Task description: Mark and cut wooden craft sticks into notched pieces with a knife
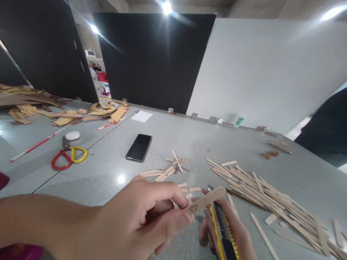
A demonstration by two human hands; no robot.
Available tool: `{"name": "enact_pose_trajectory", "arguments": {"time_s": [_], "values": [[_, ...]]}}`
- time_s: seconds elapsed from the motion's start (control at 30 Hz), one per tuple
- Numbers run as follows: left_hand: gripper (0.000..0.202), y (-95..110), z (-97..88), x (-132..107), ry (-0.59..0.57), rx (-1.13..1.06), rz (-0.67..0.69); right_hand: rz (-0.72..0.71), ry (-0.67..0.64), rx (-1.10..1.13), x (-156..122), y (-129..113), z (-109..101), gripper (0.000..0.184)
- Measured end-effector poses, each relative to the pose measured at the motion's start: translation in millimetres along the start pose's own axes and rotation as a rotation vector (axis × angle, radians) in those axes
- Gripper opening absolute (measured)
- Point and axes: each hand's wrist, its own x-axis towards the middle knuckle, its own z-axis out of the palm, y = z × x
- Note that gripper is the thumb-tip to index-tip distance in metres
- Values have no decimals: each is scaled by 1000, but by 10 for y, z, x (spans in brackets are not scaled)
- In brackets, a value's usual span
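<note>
Between the thumb and fingers of my left hand [141, 216] is a wooden craft stick [210, 198], tilted up to the right, with a T-shaped outline drawn near the grip. My right hand [240, 227] is wrapped round a yellow and black utility knife [221, 231], just below the stick's rounded end. Whether the blade touches the stick, I cannot tell. Beyond my hands stands a small crossed assembly of thin wood pieces [177, 161]. Short cut stick pieces [166, 174] lie near it, one marked piece [190, 189] partly behind the left hand.
A pile of craft sticks [260, 191] spreads across the right. A phone [139, 148] lies ahead, with red-and-yellow-handled scissors [78, 154] and a white case [72, 135] to the left. Cardboard scraps [118, 113] and white paper [141, 116] are near the black panel [154, 61].
</note>
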Motion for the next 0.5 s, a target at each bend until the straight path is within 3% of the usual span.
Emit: {"name": "enact_pose_trajectory", "arguments": {"time_s": [0.13,0.33,0.43,0.5], "values": [[32,17,11,12,-9,-3,-30,-128,-80,105,-49,102,-73,52],[29,25,11,12,-63,-13,-114,-70,-160,319,39,-102,-307,50],[30,27,19,16,-76,4,-137,-33,-12,232,93,-322,-338,39],[29,25,32,23,-52,28,-126,-125,74,57,62,-471,-337,48]]}}
